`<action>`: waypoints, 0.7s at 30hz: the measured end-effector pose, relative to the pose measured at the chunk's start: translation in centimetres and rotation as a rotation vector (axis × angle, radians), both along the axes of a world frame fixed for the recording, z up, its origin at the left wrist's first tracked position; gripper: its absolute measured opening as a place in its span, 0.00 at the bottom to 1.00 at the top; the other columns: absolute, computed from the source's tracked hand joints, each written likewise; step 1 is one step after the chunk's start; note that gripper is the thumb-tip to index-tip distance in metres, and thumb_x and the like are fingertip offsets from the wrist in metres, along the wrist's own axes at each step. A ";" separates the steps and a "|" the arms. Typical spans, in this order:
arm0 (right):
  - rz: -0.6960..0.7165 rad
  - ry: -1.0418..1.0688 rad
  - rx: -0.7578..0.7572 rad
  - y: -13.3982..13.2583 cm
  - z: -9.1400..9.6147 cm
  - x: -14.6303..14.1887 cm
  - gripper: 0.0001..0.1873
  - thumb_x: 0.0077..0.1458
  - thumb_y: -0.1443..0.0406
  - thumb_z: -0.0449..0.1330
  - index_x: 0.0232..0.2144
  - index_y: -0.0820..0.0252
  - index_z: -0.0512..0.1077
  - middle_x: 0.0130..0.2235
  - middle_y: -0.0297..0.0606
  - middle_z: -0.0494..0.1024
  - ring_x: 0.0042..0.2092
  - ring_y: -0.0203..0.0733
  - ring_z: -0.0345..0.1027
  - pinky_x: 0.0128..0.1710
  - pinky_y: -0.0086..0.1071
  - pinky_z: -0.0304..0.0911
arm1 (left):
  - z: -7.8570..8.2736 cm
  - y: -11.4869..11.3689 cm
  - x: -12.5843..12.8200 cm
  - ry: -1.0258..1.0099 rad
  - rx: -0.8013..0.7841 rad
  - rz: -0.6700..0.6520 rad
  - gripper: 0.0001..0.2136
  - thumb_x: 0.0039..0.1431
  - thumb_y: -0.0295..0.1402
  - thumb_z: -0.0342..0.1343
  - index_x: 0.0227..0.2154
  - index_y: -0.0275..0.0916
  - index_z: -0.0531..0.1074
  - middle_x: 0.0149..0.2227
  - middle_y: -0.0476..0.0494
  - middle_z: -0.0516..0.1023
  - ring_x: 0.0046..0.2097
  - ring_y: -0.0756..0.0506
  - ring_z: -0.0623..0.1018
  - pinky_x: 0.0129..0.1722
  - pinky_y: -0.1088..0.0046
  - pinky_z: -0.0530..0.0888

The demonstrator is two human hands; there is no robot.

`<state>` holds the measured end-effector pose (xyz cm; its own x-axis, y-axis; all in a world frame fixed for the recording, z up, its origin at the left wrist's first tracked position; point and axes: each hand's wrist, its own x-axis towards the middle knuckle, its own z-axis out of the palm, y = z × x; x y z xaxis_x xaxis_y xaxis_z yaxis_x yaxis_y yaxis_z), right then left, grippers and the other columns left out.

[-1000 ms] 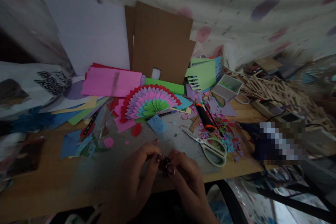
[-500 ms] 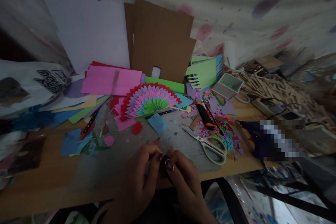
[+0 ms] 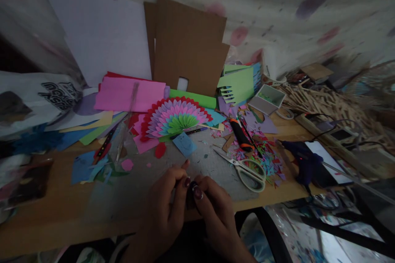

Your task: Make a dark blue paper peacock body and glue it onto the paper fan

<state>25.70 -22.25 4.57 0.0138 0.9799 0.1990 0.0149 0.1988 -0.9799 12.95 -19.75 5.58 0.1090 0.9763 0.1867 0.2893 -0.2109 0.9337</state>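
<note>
My left hand (image 3: 165,205) and my right hand (image 3: 214,209) meet at the table's near edge, fingers pinched together on a small dark piece (image 3: 190,191) that I cannot make out. They rest over a grey cutting mat (image 3: 173,164). Beyond them lie a small blue paper piece (image 3: 184,144) and a layered fan-shaped paper rosette (image 3: 174,117) in red, pink, purple and green. White-handled scissors (image 3: 247,168) lie just right of my hands.
Pink paper sheets (image 3: 129,94), brown cardboard (image 3: 188,45) and white board lean at the back. An orange-black utility knife (image 3: 240,135), paper scraps, a blue glue gun (image 3: 300,158), a phone (image 3: 327,162), a small white box (image 3: 267,98) and wooden sticks crowd the right.
My hands have drawn slightly nearer to me, still pinched on the small piece. The view shifted a little, and the phone by the glue gun now shows.
</note>
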 end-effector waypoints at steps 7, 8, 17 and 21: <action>-0.004 0.004 0.017 0.0 0.2 0.1 0.19 0.72 0.56 0.52 0.28 0.56 0.67 0.27 0.30 0.69 0.29 0.35 0.61 0.29 0.28 0.58 | 0.3 -0.1 0.2 -0.018 0.010 -0.005 0.08 0.68 0.31 0.50 0.33 0.44 0.71 0.29 0.53 0.77 0.26 0.50 0.71 0.36 0.75 0.74; -0.005 0.009 0.013 0.0 0.1 0.0 0.19 0.71 0.56 0.52 0.28 0.56 0.67 0.27 0.30 0.69 0.29 0.35 0.61 0.29 0.28 0.57 | 0.3 -0.1 0.2 -0.017 0.014 -0.006 0.08 0.68 0.31 0.50 0.33 0.45 0.71 0.28 0.54 0.75 0.25 0.50 0.71 0.35 0.75 0.73; -0.007 -0.012 0.009 -0.1 0.1 0.1 0.20 0.71 0.54 0.51 0.28 0.56 0.66 0.27 0.31 0.69 0.28 0.36 0.62 0.29 0.29 0.58 | 0.1 -0.1 0.4 -0.038 0.004 -0.008 0.08 0.68 0.31 0.50 0.32 0.44 0.71 0.27 0.53 0.73 0.32 0.47 0.77 0.41 0.72 0.75; -0.008 -0.027 0.001 -0.2 0.0 0.1 0.21 0.71 0.54 0.51 0.27 0.56 0.66 0.27 0.32 0.70 0.29 0.36 0.63 0.30 0.30 0.60 | 0.2 -0.2 0.4 -0.036 0.008 -0.008 0.08 0.68 0.31 0.50 0.33 0.44 0.71 0.28 0.53 0.76 0.27 0.50 0.74 0.39 0.73 0.75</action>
<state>25.80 -22.46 4.54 0.0160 0.9795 0.2008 0.0433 0.1999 -0.9789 13.40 -19.93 5.73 0.1095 0.9740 0.1981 0.2538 -0.2201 0.9419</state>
